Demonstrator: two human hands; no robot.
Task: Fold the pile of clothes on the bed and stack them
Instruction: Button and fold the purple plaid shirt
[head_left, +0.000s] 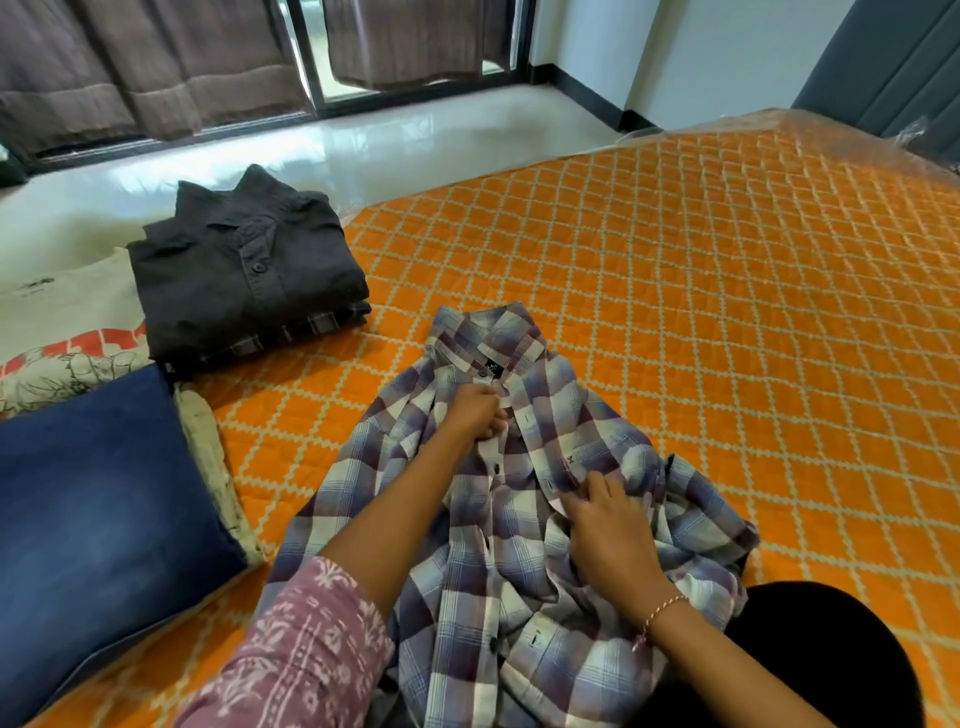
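Note:
A plaid shirt (519, 561) in grey-blue, maroon and white lies front-up and rumpled on the orange quilted bed (701, 291), collar pointing away from me. My left hand (475, 413) pinches the button placket just below the collar. My right hand (605, 525) pinches the other front edge with the buttonholes, lower down on the chest. At the left, a folded dark grey shirt (244, 270) tops a stack, with a folded plaid garment (311, 327) peeking out beneath it.
Folded blue jeans (104, 525) lie at the near left over a pale floral cloth (213, 457). A cream printed garment (62, 312) lies behind them. A black cloth (810, 654) sits at the lower right. Floor, curtains and a glass door lie beyond.

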